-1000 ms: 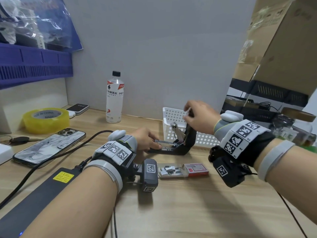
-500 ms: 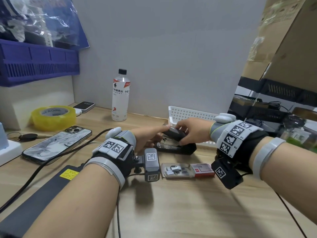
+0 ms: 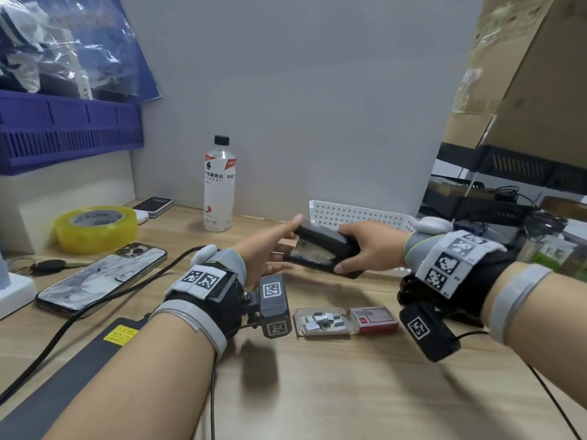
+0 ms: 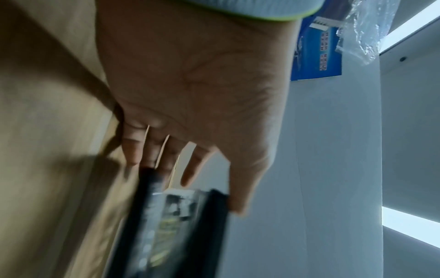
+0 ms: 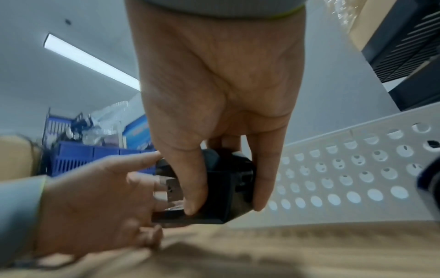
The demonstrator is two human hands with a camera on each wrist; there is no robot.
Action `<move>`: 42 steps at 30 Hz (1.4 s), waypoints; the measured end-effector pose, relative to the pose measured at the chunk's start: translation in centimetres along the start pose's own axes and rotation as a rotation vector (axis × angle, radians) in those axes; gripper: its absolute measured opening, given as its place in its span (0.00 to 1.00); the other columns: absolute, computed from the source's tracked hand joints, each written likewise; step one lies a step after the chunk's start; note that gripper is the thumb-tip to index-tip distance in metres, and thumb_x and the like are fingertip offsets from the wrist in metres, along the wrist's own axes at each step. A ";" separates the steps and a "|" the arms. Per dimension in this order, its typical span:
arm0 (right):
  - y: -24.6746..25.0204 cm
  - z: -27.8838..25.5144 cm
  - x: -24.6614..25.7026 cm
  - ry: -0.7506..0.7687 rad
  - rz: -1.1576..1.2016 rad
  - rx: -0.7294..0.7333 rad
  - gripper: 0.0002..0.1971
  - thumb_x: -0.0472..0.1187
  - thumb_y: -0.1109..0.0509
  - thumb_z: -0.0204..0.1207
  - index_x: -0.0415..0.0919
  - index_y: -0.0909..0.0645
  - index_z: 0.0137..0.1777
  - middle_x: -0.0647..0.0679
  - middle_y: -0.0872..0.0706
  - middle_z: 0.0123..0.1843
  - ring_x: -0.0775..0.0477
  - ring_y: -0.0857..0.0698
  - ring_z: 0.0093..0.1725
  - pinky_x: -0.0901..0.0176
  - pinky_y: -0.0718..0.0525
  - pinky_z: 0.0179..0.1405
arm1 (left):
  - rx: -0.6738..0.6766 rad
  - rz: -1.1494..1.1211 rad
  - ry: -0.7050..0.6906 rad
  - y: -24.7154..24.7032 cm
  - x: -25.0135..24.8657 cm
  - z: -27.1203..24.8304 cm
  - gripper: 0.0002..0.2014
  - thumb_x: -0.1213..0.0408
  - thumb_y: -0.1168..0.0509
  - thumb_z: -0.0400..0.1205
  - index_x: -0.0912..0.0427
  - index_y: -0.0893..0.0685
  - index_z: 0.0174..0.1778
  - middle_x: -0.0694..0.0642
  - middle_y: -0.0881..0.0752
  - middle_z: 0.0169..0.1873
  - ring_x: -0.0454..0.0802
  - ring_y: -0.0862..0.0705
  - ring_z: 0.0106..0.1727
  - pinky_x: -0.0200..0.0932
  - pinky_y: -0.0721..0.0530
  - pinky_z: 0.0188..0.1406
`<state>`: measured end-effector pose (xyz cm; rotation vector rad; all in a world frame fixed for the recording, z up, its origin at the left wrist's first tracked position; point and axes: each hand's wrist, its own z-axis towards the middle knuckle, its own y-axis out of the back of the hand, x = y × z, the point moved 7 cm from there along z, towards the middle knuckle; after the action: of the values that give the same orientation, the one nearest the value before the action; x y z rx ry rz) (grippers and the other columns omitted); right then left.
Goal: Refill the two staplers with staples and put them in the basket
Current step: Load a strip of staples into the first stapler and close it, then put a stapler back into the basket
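Gripping the black stapler point(image 3: 320, 250) by its rear end, the right hand point(image 3: 368, 246) holds it just clear of the worktop point(image 3: 349, 392), the left hand point(image 3: 270, 249) open-fingered at its front. The basket point(image 3: 355, 214) sits just behind the hands — best keep it closed and lower it in.

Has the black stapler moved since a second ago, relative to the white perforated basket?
Yes. The black stapler, then open on the desk before the white perforated basket, is now shut and lifted off the desk, right hand gripping it, left hand touching.
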<state>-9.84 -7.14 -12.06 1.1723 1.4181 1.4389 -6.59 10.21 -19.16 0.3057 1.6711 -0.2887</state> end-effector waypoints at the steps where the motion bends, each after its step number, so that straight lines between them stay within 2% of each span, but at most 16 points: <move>1: 1.0 -0.1 -0.4 -0.011 0.091 -0.023 0.16 0.55 0.19 0.70 0.53 0.21 0.50 0.55 0.11 0.46 0.49 0.12 0.46 0.53 0.14 0.49 | -0.025 -0.043 -0.019 0.0 -0.4 0.2 0.31 0.32 0.38 0.79 0.56 0.17 0.65 0.59 0.11 0.58 0.54 0.13 0.61 0.50 0.17 0.59; 3: 3.1 0.2 -1.3 -0.029 0.349 -0.105 0.20 0.49 0.18 0.70 0.47 0.18 0.58 0.46 0.09 0.51 0.44 0.07 0.47 0.44 0.08 0.52 | -0.099 -0.121 -0.047 0.0 -1.1 0.9 0.32 0.31 0.40 0.80 0.55 0.17 0.64 0.59 0.12 0.58 0.55 0.14 0.62 0.53 0.18 0.63; 5: 5.0 0.9 -2.4 -0.077 0.573 -0.204 0.24 0.43 0.18 0.73 0.43 0.22 0.66 0.40 0.12 0.58 0.40 0.07 0.49 0.40 0.07 0.50 | -0.169 -0.148 -0.074 0.0 -1.4 1.8 0.29 0.35 0.40 0.83 0.56 0.18 0.65 0.59 0.13 0.58 0.55 0.14 0.61 0.55 0.17 0.62; 8: 6.4 3.4 -3.7 -0.202 0.550 -0.278 0.30 0.43 0.22 0.76 0.47 0.30 0.75 0.45 0.18 0.64 0.40 0.10 0.55 0.41 0.06 0.44 | -0.208 -0.080 -0.135 -0.3 -1.3 3.4 0.23 0.45 0.39 0.86 0.55 0.24 0.72 0.57 0.16 0.57 0.53 0.15 0.58 0.54 0.15 0.56; 11: 5.5 5.9 -4.3 -0.320 0.380 -0.188 0.29 0.42 0.25 0.78 0.47 0.32 0.76 0.43 0.20 0.65 0.37 0.12 0.56 0.41 0.06 0.42 | -0.138 -0.110 -0.161 -1.5 -0.5 4.7 0.19 0.53 0.39 0.88 0.54 0.27 0.75 0.58 0.19 0.48 0.53 0.18 0.44 0.47 0.18 0.37; 12: 4.9 6.9 -4.4 -0.347 0.338 -0.140 0.28 0.41 0.26 0.78 0.45 0.30 0.76 0.42 0.19 0.65 0.36 0.11 0.56 0.41 0.06 0.43 | -0.118 -0.123 -0.156 -1.8 -0.2 5.2 0.18 0.54 0.39 0.89 0.55 0.26 0.74 0.59 0.20 0.46 0.53 0.19 0.41 0.45 0.18 0.35; 17: 1.8 11.1 -4.3 -0.436 0.211 -0.001 0.22 0.38 0.29 0.79 0.43 0.27 0.72 0.39 0.17 0.60 0.33 0.10 0.53 0.41 0.06 0.45 | -0.089 -0.156 -0.127 -1.5 1.8 7.6 0.18 0.52 0.32 0.84 0.57 0.17 0.67 0.61 0.16 0.43 0.55 0.14 0.44 0.52 0.11 0.50; 20: 0.7 12.4 -4.6 -0.451 0.056 0.072 0.24 0.44 0.28 0.77 0.43 0.24 0.72 0.42 0.15 0.61 0.36 0.11 0.58 0.42 0.09 0.57 | -0.096 -0.198 -0.113 -1.4 2.2 8.1 0.14 0.54 0.28 0.81 0.53 0.15 0.61 0.59 0.15 0.39 0.52 0.15 0.36 0.46 0.15 0.39; 23: 0.2 12.8 -4.9 -0.465 -0.111 0.165 0.29 0.55 0.26 0.72 0.47 0.25 0.72 0.48 0.14 0.63 0.42 0.13 0.61 0.46 0.14 0.64 | -0.122 -0.202 -0.106 -1.4 2.4 8.8 0.15 0.53 0.27 0.76 0.50 0.14 0.57 0.55 0.15 0.36 0.50 0.15 0.32 0.46 0.18 0.39; 28: -0.2 12.6 -4.6 -0.427 0.010 0.249 0.29 0.47 0.24 0.73 0.43 0.31 0.71 0.40 0.11 0.59 0.35 0.06 0.51 0.38 0.09 0.58 | -0.140 -0.174 -0.120 -1.5 2.1 8.9 0.16 0.50 0.29 0.71 0.48 0.14 0.54 0.52 0.15 0.33 0.49 0.17 0.30 0.49 0.21 0.40; 32: 0.3 10.7 -4.9 -0.400 0.132 0.258 0.27 0.46 0.29 0.81 0.43 0.32 0.78 0.38 0.12 0.62 0.38 0.07 0.54 0.39 0.09 0.58 | -0.160 -0.092 -0.071 -1.4 2.4 7.7 0.22 0.44 0.27 0.76 0.58 0.23 0.52 0.56 0.19 0.32 0.54 0.23 0.27 0.45 0.24 0.28; 33: 0.5 9.8 -5.2 -0.383 0.182 0.241 0.25 0.44 0.31 0.83 0.42 0.31 0.78 0.41 0.12 0.63 0.40 0.08 0.56 0.41 0.10 0.60 | -0.136 -0.039 -0.034 -1.5 2.7 7.2 0.25 0.41 0.28 0.76 0.60 0.24 0.49 0.56 0.19 0.30 0.55 0.23 0.27 0.46 0.23 0.27; 35: 1.7 7.6 -5.9 -0.342 0.198 0.157 0.21 0.44 0.33 0.84 0.41 0.26 0.75 0.47 0.12 0.55 0.47 0.09 0.53 0.48 0.10 0.59 | -0.002 0.080 0.025 -2.7 2.9 6.0 0.25 0.40 0.30 0.79 0.62 0.21 0.47 0.55 0.18 0.28 0.55 0.20 0.27 0.48 0.18 0.30; 38: 3.2 3.7 -7.4 -0.314 0.140 0.082 0.13 0.44 0.31 0.83 0.41 0.19 0.65 0.49 0.11 0.48 0.52 0.12 0.44 0.60 0.15 0.42 | 0.234 0.162 0.018 -5.8 1.9 3.9 0.16 0.56 0.32 0.85 0.68 0.14 0.52 0.59 0.15 0.37 0.50 0.17 0.35 0.42 0.16 0.40; 40: 3.3 -0.3 -8.5 -0.313 0.096 0.115 0.11 0.46 0.27 0.80 0.45 0.18 0.60 0.50 0.10 0.48 0.52 0.12 0.42 0.62 0.17 0.40 | 0.337 0.203 0.014 -8.7 1.5 2.5 0.14 0.61 0.31 0.85 0.70 0.14 0.59 0.62 0.14 0.44 0.51 0.17 0.44 0.39 0.17 0.44; 42: 3.0 -3.9 -9.8 -0.322 0.018 0.152 0.17 0.52 0.23 0.75 0.50 0.20 0.61 0.51 0.11 0.49 0.51 0.11 0.46 0.58 0.15 0.46 | 0.401 0.184 0.033 -11.5 1.8 1.3 0.17 0.57 0.28 0.82 0.66 0.12 0.60 0.62 0.13 0.49 0.54 0.16 0.51 0.43 0.17 0.53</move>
<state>-10.73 -17.84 -9.70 1.4426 1.3089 1.1076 -9.79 -0.90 -20.96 0.7630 1.5961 -0.4827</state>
